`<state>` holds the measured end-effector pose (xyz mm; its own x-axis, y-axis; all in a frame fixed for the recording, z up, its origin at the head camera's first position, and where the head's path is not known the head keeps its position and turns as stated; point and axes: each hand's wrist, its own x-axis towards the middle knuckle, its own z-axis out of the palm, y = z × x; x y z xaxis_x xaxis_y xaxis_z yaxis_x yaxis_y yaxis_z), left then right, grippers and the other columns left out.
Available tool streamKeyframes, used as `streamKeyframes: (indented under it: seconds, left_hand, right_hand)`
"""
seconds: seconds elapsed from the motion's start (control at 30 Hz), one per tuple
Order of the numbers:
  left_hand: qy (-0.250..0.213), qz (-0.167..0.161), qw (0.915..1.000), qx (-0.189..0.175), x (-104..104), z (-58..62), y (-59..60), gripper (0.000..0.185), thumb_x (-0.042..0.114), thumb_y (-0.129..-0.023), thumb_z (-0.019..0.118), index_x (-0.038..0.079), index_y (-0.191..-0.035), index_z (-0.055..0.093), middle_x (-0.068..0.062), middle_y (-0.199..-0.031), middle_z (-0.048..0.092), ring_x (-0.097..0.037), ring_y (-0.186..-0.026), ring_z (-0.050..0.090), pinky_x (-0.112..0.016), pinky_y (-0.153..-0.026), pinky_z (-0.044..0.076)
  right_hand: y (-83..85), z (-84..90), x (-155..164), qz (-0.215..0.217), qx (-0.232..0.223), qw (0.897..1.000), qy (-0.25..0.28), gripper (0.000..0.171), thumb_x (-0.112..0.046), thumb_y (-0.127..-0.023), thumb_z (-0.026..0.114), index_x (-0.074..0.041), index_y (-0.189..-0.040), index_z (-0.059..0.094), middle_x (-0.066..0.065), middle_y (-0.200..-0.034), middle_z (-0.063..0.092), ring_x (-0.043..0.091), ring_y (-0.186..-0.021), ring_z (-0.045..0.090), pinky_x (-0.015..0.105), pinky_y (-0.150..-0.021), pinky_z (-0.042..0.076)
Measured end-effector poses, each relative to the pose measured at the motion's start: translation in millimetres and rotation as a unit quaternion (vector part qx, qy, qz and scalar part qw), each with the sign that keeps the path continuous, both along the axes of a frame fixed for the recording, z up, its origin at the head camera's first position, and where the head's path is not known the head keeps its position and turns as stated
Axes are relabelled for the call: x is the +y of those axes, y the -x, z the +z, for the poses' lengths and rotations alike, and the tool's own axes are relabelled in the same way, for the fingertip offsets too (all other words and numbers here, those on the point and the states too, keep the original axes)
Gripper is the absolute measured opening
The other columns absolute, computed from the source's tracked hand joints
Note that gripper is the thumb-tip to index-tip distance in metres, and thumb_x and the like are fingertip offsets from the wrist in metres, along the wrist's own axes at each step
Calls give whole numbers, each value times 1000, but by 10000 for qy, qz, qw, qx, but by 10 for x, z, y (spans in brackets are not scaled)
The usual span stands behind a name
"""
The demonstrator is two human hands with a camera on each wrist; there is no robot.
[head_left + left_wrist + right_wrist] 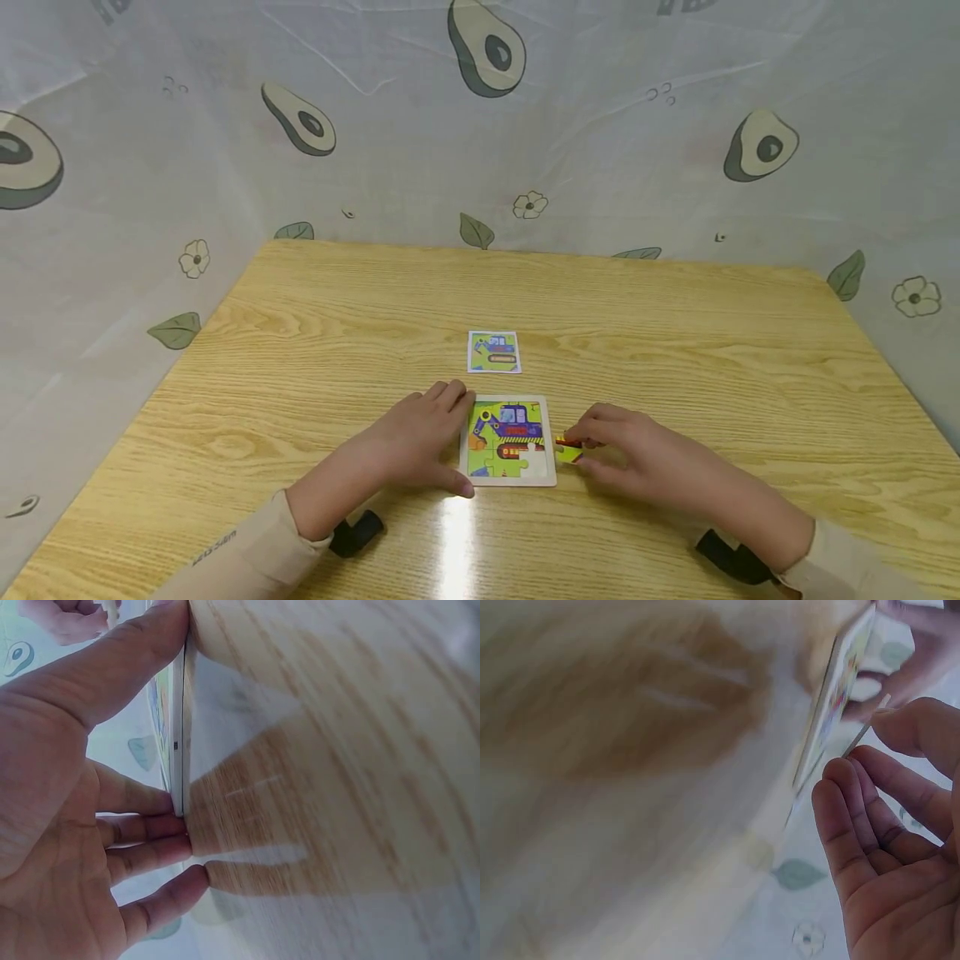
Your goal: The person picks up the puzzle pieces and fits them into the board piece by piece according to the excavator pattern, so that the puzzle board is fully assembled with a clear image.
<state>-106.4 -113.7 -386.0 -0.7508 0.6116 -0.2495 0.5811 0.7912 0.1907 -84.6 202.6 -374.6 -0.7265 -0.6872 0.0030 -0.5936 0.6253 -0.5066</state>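
Surface (675, 350): wooden, fills the lower frame; wide bare room left, right and behind the things at centre; patterned cloth hangs behind its far edge.
Puzzle tray (510, 482): lies flat at lower centre, nearly square, sides in line with the near edge; it holds the joined digger picture, with one gap at lower right.
Left hand (420, 442): fingers straight, resting against the tray's left edge.
Right hand (637, 462): just right of the tray, fingertips pinching a puzzle piece.
Reference card (493, 352): flat, just behind the tray.
Puzzle piece (568, 451): yellow-red, beside the tray's right edge.
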Motion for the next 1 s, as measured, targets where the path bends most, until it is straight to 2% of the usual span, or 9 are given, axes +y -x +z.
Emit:
streamKeyframes:
  seconds: [0.17,0.27,0.67,1.0]
  left_hand:
    - [9,-59,10000,55,8,-7,-2,118,71,-77,80,1,-161,36,-14,-156,44,-29,-142,46,-49,-112,48]
    - [20,-75,9999,67,15,-13,-2,118,72,-77,79,1,-161,36,-13,-155,45,-29,-142,46,-48,-112,49]
    - [23,-6,9999,111,6,-23,8,119,73,-76,80,1,-160,36,-12,-155,45,-28,-142,46,-48,-113,48]
    - [123,-21,9999,99,14,6,1,117,72,-78,79,1,-161,36,-12,-156,44,-28,-142,45,-47,-113,48]
  right_hand:
    - [-12,-62,-181,195,-274,9994,15,23,-19,-100,69,-13,-122,75,-7,-113,68,-1,-98,60,23,-83,57]
    - [-19,-83,-264,256,-227,9994,-73,22,-19,-100,69,-14,-121,75,-7,-112,67,-1,-97,59,22,-83,57]
    - [9,-86,-399,610,470,9962,-407,22,-17,-99,70,-12,-119,75,-4,-108,64,-2,-89,54,19,-74,51]
    - [-22,-103,-413,867,1240,9862,-666,21,-15,-97,72,-10,-116,76,-2,-108,62,1,-88,55,17,-73,52]
